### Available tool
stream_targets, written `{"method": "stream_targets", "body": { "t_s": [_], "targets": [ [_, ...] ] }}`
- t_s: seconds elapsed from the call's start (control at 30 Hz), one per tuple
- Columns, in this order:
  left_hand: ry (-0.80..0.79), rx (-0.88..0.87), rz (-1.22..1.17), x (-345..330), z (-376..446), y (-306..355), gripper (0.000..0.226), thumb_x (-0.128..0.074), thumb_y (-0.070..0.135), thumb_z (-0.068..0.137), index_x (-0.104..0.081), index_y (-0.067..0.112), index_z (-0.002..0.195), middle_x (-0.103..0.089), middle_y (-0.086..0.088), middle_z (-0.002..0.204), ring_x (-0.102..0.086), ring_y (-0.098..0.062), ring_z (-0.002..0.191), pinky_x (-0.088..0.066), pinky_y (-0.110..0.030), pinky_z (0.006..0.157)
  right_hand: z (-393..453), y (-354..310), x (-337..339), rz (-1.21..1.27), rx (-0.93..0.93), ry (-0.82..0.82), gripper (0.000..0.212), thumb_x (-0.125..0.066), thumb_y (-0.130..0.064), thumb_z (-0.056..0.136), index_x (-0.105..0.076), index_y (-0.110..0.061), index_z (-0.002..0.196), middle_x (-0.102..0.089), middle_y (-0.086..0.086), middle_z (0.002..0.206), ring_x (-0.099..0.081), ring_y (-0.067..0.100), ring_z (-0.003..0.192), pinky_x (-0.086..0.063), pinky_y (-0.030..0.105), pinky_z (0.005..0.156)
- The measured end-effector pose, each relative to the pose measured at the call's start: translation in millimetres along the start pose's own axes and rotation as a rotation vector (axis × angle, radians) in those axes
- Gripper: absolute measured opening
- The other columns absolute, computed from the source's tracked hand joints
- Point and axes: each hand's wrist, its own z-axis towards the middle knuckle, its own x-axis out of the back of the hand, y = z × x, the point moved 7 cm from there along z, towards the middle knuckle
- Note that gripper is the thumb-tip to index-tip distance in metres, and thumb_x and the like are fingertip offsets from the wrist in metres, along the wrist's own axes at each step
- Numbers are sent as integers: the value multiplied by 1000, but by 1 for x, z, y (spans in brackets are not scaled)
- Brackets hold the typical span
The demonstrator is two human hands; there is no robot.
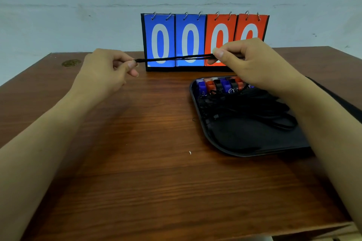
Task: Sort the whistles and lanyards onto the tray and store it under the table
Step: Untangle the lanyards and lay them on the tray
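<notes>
Both hands pinch a thin black cord lanyard (pixel 174 58), left hand (pixel 106 73) and right hand (pixel 252 62), stretched taut above the wood-grain tabletop's (pixel 137 162) far edge, while the right forearm hides part of the rounded black tray (pixel 203 123) holding blocky plastic whistles (pixel 221 85).

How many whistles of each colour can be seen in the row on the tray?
Whistles in the tray, partly hidden by the right hand:
Blue whistles: 2
Orange whistles: 2
Black whistles: 2
Total visible: 6
</notes>
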Motion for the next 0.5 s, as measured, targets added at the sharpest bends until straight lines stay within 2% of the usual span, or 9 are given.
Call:
{"method": "stream_targets", "body": {
  "t_s": [0.07,0.1,0.17,0.23,0.33,0.37,0.43,0.5],
  "targets": [
    [18,26,3,2,-1,-1,15,-59,34,103,-73,28,102,-75,16,82,-66,-7,70,-46,-22,69,0,4,3,23,-36,15,28,-46,-48,105,-72,-40,103,-55,-4,60,-43,9,51,-36,16,52],
    [28,37,10,3,-1,-3,16,-59,35,103,-72,28,102,-75,16,81,-64,-1,72,-47,-24,73,-1,5,5,35,-54,25,26,-46,-46,105,-71,-38,105,-53,-14,56,-45,3,51,-35,9,54],
    [37,59,11,3,0,-7,16,-59,34,103,-72,26,105,-76,15,80,-62,3,74,-49,-27,77,-1,8,7,72,-90,32,25,-48,-42,106,-71,-32,110,-51,-22,52,-50,-4,52,-38,11,63],
    [36,79,-7,3,0,-10,15,-58,27,100,-71,25,109,-77,11,76,-62,2,72,-49,-26,70,-2,9,5,166,-118,16,26,-48,-36,107,-70,-26,117,-49,-18,49,-52,-4,50,-36,11,62],
    [10,82,3,-2,0,-11,24,-57,19,94,-69,27,113,-71,1,67,-60,-10,63,-43,-25,61,-2,10,-1,416,-172,-50,26,-48,-31,108,-71,-24,119,-32,-1,61,-27,10,52,-28,20,49],
    [-14,70,32,-5,-1,-9,23,-58,19,93,-66,27,114,-67,-1,65,-58,-12,60,-42,-25,60,-2,10,-4,506,-191,-74,27,-47,-28,108,-71,-22,119,-32,2,65,-25,13,54,-27,22,47],
    [-55,33,94,-11,-3,-3,20,-64,25,93,-60,27,113,-62,2,64,-59,-13,62,-43,-27,60,-3,5,-9,690,-220,-117,28,-45,-21,109,-70,-16,120,-55,-2,70,-43,10,54,-34,19,47],
    [-58,-21,90,-12,-7,8,22,-68,33,92,-57,26,110,-56,5,64,-56,-10,62,-42,-29,61,-5,-6,-16,900,-236,-166,28,-43,-16,108,-67,-11,122,-76,-1,96,-70,11,73,-51,19,58]
  ]
}}
